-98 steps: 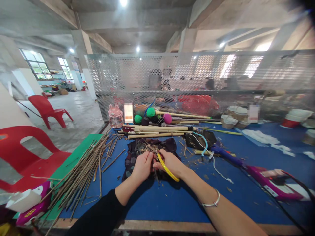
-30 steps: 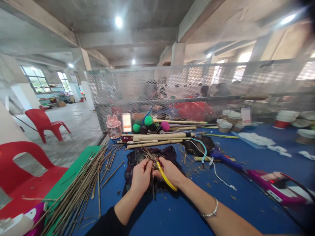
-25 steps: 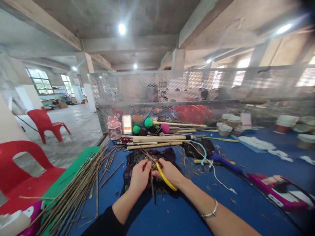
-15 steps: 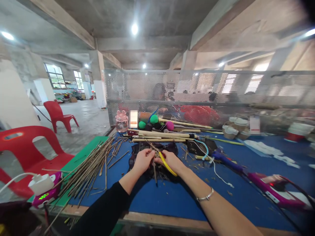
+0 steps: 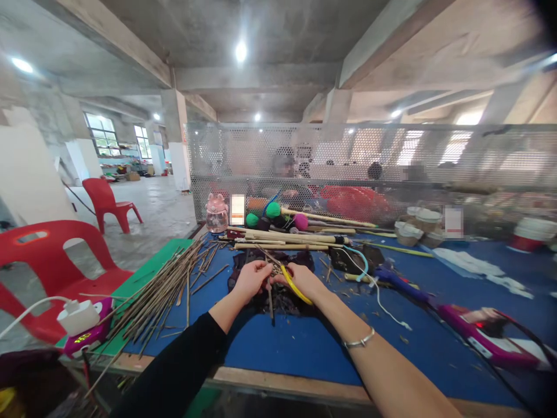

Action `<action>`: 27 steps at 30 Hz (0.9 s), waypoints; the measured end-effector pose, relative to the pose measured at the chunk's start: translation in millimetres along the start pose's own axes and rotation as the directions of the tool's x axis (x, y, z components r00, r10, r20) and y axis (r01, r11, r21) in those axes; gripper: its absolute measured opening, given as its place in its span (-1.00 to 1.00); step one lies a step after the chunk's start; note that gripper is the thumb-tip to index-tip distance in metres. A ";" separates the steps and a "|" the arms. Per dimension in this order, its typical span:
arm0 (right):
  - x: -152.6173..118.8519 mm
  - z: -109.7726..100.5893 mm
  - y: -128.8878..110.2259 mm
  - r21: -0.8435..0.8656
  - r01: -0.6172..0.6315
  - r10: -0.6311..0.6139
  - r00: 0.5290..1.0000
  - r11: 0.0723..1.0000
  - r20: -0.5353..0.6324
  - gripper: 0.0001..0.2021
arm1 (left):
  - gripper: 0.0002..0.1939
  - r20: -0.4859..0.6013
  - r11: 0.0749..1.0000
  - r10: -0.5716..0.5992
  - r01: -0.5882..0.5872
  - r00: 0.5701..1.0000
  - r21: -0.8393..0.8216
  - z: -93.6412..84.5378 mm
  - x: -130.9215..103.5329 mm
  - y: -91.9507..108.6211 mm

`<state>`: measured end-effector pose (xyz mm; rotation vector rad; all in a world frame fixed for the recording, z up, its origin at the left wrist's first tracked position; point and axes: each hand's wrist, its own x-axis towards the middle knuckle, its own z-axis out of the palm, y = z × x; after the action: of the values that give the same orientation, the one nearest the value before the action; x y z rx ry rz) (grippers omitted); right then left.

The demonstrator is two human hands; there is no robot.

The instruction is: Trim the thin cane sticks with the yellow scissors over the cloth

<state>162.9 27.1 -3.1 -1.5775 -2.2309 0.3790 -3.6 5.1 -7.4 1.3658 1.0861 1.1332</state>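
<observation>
My left hand (image 5: pixel 249 283) is closed, thumb and fingers pinching a thin brown stick (image 5: pixel 271 305) above a dark crumpled sheet (image 5: pixel 290 307). The stick's lower end points toward me. My right hand (image 5: pixel 306 280) is wrapped round a hand tool with a curved yellow handle (image 5: pixel 297 288), like pliers or cutters; its jaws are too small and covered to make out. Both hands almost meet over the sheet, where small plant scraps lie. To the left, a loose pile of thin brown sticks (image 5: pixel 161 302) spreads over the table.
Thicker pale sticks (image 5: pixel 282 248) and green and pink yarn balls (image 5: pixel 301 222) lie behind my hands, before a perforated metal screen (image 5: pixel 243 151). A pink bottle (image 5: pixel 216 215) stands left of them. At the right are a cord (image 5: pixel 387 305) and a purple power strip (image 5: pixel 470 334).
The camera view has shifted slightly. Both hands stay over the dark sheet with the stick and the yellow-handled tool; the stick's lower end has moved slightly left and up.
</observation>
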 end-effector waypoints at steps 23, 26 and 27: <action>-23.5 6.3 -17.9 0.029 -0.028 0.030 0.997 0.999 -0.074 -0.49 | -0.65 -0.022 0.993 0.117 -0.117 0.993 0.034 9.6 -11.2 2.6; -23.3 6.8 -19.4 -0.002 -0.048 0.047 0.996 0.999 -0.075 -0.50 | -0.66 -0.023 0.989 0.147 -0.146 0.989 0.028 8.7 -11.5 3.8; -23.0 6.9 -19.5 -0.003 -0.050 0.050 0.996 0.999 -0.073 -0.50 | -0.66 -0.027 0.988 0.152 -0.151 0.988 0.034 8.2 -11.4 4.3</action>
<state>150.2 -1.2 -4.4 -1.6262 -2.1431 0.3248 2.9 -7.8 -4.4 1.4813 1.0392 1.2538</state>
